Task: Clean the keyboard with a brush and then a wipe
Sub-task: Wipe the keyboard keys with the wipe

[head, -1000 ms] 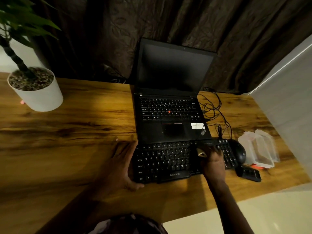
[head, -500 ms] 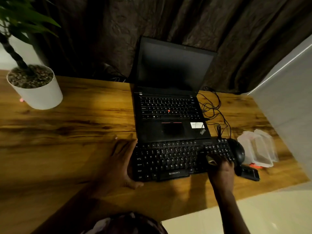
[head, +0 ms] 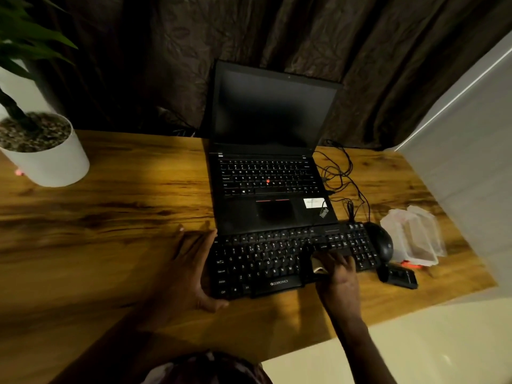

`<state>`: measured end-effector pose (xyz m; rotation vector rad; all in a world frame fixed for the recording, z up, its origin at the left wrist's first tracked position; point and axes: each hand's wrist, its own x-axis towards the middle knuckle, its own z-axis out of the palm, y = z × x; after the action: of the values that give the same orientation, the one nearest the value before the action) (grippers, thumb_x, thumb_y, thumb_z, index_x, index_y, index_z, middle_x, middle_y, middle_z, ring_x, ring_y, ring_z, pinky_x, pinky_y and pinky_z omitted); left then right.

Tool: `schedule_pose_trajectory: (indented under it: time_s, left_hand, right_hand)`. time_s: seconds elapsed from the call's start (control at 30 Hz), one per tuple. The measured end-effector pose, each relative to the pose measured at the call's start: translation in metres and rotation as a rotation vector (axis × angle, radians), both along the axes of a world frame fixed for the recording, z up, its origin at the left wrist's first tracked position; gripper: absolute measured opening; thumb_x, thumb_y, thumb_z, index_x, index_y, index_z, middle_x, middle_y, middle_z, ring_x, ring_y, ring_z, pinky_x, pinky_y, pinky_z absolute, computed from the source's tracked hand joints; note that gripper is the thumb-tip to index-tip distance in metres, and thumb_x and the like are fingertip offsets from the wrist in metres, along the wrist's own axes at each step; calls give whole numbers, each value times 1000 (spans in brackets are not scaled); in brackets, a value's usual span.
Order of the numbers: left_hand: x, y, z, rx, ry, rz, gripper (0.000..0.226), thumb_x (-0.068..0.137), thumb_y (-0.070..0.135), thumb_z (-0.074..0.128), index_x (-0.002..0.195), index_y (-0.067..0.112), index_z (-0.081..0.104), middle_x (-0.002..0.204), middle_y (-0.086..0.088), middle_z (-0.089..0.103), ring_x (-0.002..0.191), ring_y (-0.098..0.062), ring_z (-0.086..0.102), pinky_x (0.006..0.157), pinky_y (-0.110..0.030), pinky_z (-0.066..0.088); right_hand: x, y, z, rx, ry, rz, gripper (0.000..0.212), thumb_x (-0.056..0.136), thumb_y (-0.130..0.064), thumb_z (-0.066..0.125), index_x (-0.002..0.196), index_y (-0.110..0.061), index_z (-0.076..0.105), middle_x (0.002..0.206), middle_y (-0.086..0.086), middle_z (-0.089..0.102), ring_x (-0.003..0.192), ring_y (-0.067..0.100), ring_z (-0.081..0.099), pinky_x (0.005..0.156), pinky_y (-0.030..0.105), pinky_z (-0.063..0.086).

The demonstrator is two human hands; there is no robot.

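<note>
A black external keyboard (head: 266,261) lies on the wooden desk in front of an open laptop. My left hand (head: 191,270) rests flat against the keyboard's left end, fingers straight and thumb at its front corner. My right hand (head: 338,275) is on the keys just left of the number pad. It grips a small brush (head: 318,266), of which a pale part and a dark tip show under my fingers. Most of the brush is hidden by the hand.
The black laptop (head: 271,189) stands open right behind the keyboard, with tangled cables (head: 340,176) to its right. A black mouse (head: 382,243), a small dark device (head: 401,277) and clear plastic containers (head: 415,236) lie at the right. A white plant pot (head: 52,162) stands far left.
My right hand slid with the brush rightward over the number pad, then came back left onto the keys beside it. My left hand stayed at the keyboard's left end.
</note>
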<state>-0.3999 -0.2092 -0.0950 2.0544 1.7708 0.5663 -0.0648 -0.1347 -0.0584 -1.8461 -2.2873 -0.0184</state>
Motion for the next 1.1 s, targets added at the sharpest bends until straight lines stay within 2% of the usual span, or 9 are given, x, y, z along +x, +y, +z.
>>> schedule_pose_trajectory:
  time_s: [0.13,0.27,0.33,0.47,0.63,0.77,0.9,1.0,1.1]
  left_hand:
    - [0,-1,0,-7,7,8,148,46,95,61,157,8,16,152,-11,37,146,-32,24,120,-56,3]
    - [-1,-1,-5,-42,-15,25,150,44,97,59,159,15,7,157,-7,30,150,-32,16,121,-58,2]
    - [0,-1,-5,-30,-9,14,150,45,95,61,158,12,9,157,-8,32,149,-31,20,121,-59,3]
    - [-1,0,-3,-3,-10,8,150,46,96,61,158,10,11,155,-9,35,148,-30,23,120,-60,4]
    - [1,-1,1,17,-38,20,149,43,93,62,158,12,11,152,-10,37,147,-26,13,121,-40,-1]
    - [2,-3,1,7,-45,45,149,43,95,59,158,16,6,155,-6,29,148,-22,-3,122,-38,1]
    - [1,-2,-5,-39,-24,37,151,42,94,64,159,14,8,157,-10,32,150,-29,10,122,-48,-2]
    - [1,-2,-3,-52,-27,38,154,41,95,65,159,17,5,158,-8,28,151,-30,12,123,-47,-6]
    - [2,-3,0,-30,-44,40,153,40,91,69,159,17,6,157,-9,30,150,-26,10,122,-40,-11]
  right_hand:
    - [6,4,7,8,114,-177,54,70,12,71,114,-21,70,118,5,67,101,29,55,76,22,30]
    - [-17,-7,4,-8,75,-54,55,66,12,74,113,-17,71,117,6,67,103,34,56,81,26,37]
    - [-20,-8,7,-40,58,13,55,66,9,74,112,-22,70,117,0,66,102,29,56,79,19,29]
    - [-13,-2,9,-37,115,-136,53,68,10,75,112,-20,71,114,4,68,100,29,53,75,25,34]
    - [-43,-20,8,5,64,36,53,63,13,70,107,-16,70,108,6,67,94,31,55,72,21,40]
    - [-30,-11,8,-54,81,-40,49,70,7,64,108,-23,70,110,-1,68,99,29,59,81,14,25]
    - [-56,-24,9,-36,112,-35,50,69,10,67,110,-18,69,112,6,67,103,28,55,95,30,37]
    - [-78,-37,16,-96,83,71,50,74,8,61,113,-23,68,116,0,63,105,21,47,86,30,47]
    - [-73,-30,23,-100,118,-13,49,71,10,63,104,-26,70,106,-1,66,96,21,50,74,19,38]
